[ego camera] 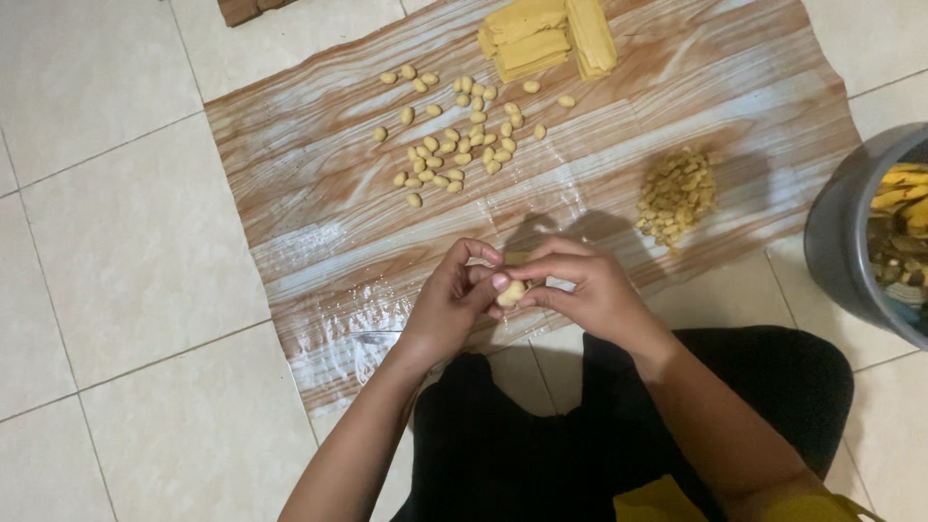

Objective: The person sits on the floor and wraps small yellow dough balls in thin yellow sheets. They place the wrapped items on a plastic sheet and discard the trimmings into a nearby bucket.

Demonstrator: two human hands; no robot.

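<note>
My left hand [456, 295] and my right hand [580, 285] meet over the near edge of a wood-patterned plastic sheet [319, 213]. Between their fingertips sits a small pale dough piece [510, 293], pinched from both sides. Farther out on the sheet lie several shaped oval dough pieces [454, 135] spread in a loose group. A heap of small yellow chunks [677, 196] rests to the right of my hands. At the sheet's far edge is a stack of yellow dough slabs [546, 37].
A grey bucket [841, 242] holding yellow peels and scraps stands at the right edge. The sheet lies on pale floor tiles [116, 242]. My dark-clothed legs [541, 445] fill the bottom middle. A brown object's corner [242, 10] shows at the top.
</note>
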